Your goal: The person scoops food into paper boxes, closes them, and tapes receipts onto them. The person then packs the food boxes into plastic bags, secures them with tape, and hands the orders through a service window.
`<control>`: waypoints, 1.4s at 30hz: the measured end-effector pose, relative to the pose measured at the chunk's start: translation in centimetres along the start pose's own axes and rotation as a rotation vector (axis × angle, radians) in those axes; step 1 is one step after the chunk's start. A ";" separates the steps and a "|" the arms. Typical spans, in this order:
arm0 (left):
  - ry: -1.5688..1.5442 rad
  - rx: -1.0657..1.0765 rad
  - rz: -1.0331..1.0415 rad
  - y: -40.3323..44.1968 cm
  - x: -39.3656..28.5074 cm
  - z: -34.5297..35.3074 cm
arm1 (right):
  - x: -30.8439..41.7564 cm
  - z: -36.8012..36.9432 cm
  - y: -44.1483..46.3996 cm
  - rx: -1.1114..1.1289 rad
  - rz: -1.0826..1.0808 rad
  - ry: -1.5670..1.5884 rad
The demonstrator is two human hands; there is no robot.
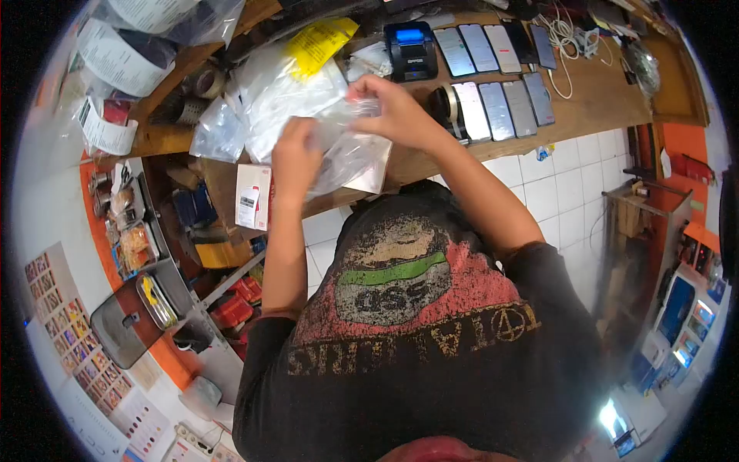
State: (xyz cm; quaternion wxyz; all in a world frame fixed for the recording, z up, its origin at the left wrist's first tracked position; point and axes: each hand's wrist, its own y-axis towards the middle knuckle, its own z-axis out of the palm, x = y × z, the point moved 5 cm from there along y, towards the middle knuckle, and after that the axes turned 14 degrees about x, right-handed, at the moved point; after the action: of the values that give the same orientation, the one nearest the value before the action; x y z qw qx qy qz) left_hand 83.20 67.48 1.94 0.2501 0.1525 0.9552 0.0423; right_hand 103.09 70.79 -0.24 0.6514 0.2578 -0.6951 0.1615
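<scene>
Desktop of brown wood (589, 100) runs across the upper part of the view, with a broad heap of translucent plastic packaging (265, 96) spread over its left portion. Nearer the person, a crumpled clear plastic bag (336, 163) lies between the two hands, reaching towards the front edge and partly covering a pale carton (374, 168). Smartphones (497, 110) sit in two rows to the right, beside a dark compact printer (404, 68) with a blue top. A yellow plastic bag (322, 48) rests on the far part of the heap. To the left, a red-and-white box (252, 197) with a printed label is near the front edge.

The left hand (296, 158) is at the bag's left side, fingers curled inward; motion blur means I cannot tell whether they grip the film. The right hand (396, 115) is open, thumb and forefinger parted around the bag's upper right.

Thin, slippery film could cling to itself or catch on the carton's corner, and a hard tug might then tear it or drag the carton over the edge. A stray left forearm could also nudge the labelled box off, since it sits so close to the drop.
</scene>
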 end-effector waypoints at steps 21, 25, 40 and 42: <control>-1.485 0.067 -0.799 -15.2 15.0 4.0 | -13.0 10.4 -0.6 0.719 0.156 -1.014; -1.416 0.099 -0.816 -15.7 15.2 7.7 | -12.0 8.7 -2.5 0.593 0.354 -1.134; -2.184 0.014 -0.858 -13.0 10.7 11.3 | -2.0 13.2 0.7 0.052 0.190 0.463; -2.160 -0.151 -0.928 -13.2 11.0 9.8 | -5.1 17.1 2.2 0.006 0.180 0.693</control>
State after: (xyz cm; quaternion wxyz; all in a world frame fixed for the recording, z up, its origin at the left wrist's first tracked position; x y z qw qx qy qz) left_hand 75.35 58.37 -13.78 0.9292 -0.2684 0.2070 -0.1475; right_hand 87.89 63.74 -6.70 0.8310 0.1272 -0.4521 0.2981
